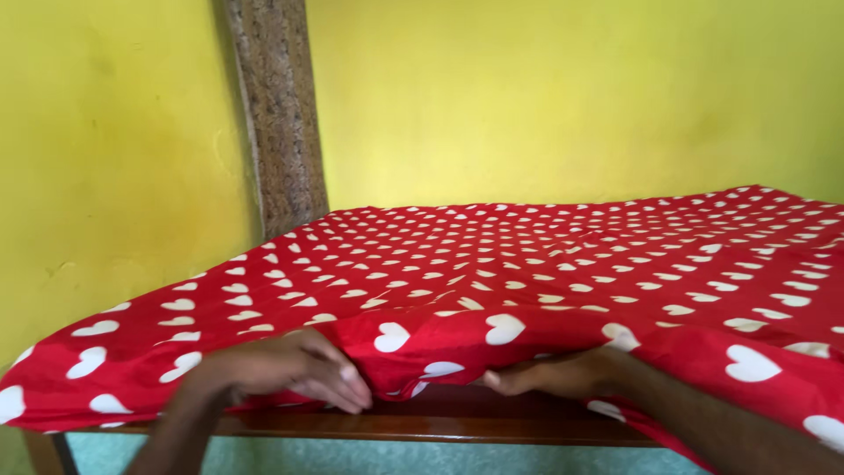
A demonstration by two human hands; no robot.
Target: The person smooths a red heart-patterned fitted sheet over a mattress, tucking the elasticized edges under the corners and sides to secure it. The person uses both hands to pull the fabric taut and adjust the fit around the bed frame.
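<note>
A red cloth with white hearts (527, 264) lies spread over a wooden table (457, 427), its near edge bunched up and folded over. My left hand (281, 369) rests at the near edge on the left, fingers curled against the cloth's folded hem. My right hand (554, 376) is at the near edge to the right, fingers tucked under the bunched fabric, with its forearm partly draped by the cloth. Both hands seem to grip the hem, though the fingertips are partly hidden.
A yellow wall (571, 97) stands right behind the table. A rough brown-grey post (280, 114) leans against the wall at the table's far left corner. The table's dark front rail shows below the cloth, with pale green floor (352, 457) beneath.
</note>
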